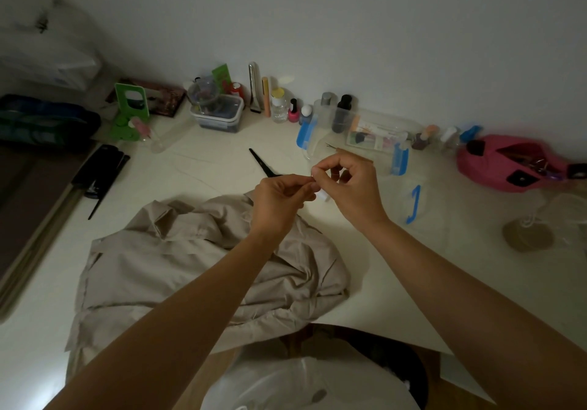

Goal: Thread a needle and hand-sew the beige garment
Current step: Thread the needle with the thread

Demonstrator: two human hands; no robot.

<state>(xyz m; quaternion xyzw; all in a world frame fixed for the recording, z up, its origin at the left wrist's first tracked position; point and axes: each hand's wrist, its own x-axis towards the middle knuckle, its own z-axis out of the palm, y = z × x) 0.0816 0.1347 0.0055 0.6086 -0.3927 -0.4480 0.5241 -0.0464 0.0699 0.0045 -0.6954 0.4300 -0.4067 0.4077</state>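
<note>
Head view. Holding the left hand (279, 201) and the right hand (351, 187) raised together above the desk (365, 269), fingertips meeting near the centre of the frame.

Pinching with the left grip, thumb against forefinger, clamped on what is probably the thread (313, 180), though too fine to make out for certain. Not seeing any needle at this size. Closing the right grip on the same spot from two o'clock, thumb and forefinger tips pressed together. Curling the other fingers clear, likely for an open look at the tiny work.

Showing a small white thing (324, 195) just under the right fingers; not possible to tell whether held or lying on the desk.

Working off the cloth, presumably for steadiness and contrast against the pale desk. Leaving the beige garment (190, 260) crumpled at seven o'clock of the hands, partly under the left forearm, close by but not yet being sewn. Leaving black scissors (265, 164) at eleven o'clock of the left hand, within reach for cutting.

Lining the wall at twelve o'clock, a row of bottles (293, 110); lying open at three o'clock, a pink pouch (505, 164).

Judging the step as threading, early in the task.
</note>
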